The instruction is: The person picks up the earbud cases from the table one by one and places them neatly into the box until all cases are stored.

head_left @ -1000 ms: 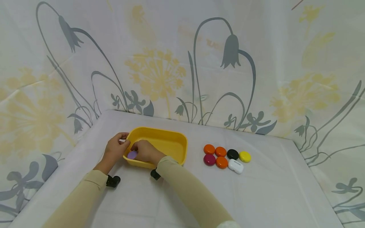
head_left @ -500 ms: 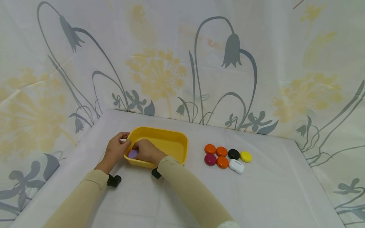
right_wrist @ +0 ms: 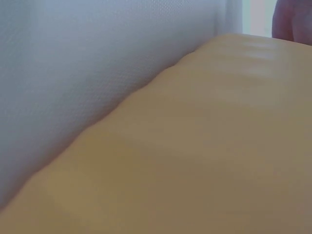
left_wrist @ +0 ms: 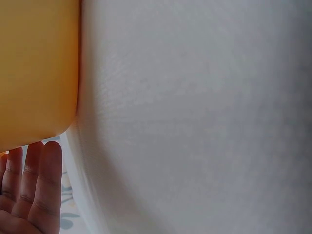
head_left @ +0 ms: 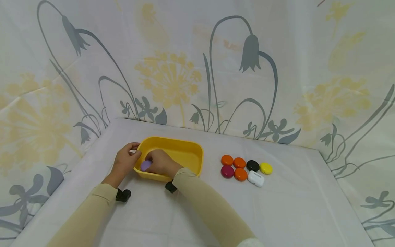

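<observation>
At the left end of a yellow plastic tub, my left hand holds the rim, thumb at the edge and fingers along the outside wall. Its fingers show against the tub's outer end in the left wrist view. My right hand reaches into the tub and pinches a purple round disc near the left end. Part of the disc is hidden by the fingers. In the right wrist view, the tub's outer side fills most of the picture, and the right hand's grip is out of sight.
Right of the tub lie three orange discs, a dark magenta disc, a black disc, a yellow disc and a white earbud case. A patterned curtain rises behind the white table.
My right hand has shifted slightly up and to the right inside the tub, and the purple disc has moved with it. The left hand stays at the rim.
</observation>
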Motion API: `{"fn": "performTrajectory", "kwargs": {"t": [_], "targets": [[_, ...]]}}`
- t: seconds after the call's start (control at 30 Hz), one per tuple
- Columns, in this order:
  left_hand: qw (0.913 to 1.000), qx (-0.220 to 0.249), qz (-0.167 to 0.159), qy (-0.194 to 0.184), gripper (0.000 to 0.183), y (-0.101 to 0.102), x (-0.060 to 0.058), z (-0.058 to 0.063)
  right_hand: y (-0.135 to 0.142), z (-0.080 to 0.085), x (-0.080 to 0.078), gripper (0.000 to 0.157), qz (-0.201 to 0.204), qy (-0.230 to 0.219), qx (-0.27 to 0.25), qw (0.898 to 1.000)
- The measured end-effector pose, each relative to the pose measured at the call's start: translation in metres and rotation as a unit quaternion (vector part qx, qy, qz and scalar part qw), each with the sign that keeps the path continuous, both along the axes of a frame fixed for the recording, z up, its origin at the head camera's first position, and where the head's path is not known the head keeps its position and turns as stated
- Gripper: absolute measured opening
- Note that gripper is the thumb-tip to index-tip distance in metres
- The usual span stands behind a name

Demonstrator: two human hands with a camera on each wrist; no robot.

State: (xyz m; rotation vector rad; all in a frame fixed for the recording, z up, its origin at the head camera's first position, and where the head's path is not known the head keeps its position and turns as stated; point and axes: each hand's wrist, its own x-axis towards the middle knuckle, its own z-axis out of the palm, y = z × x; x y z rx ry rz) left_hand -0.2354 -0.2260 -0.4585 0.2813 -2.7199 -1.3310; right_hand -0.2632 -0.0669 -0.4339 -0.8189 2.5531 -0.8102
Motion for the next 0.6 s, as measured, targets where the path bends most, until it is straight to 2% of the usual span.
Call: {"fn": "performTrajectory", "kwargs": {"t": [0.33,0.6], "targets": [[1.0000,-0.003,-0.003,0.006,0.043,-0.002,0.000,0.001,0.008,-0.003,-0.003,0.040,-0.013,-0.018,-0.020,1.000],[1.0000,-0.004,-0.003,0.003,0.043,-0.002,0.000,0.002,0.013,0.000,-0.006,0.046,-0.018,-0.019,-0.013,1.000]]}}
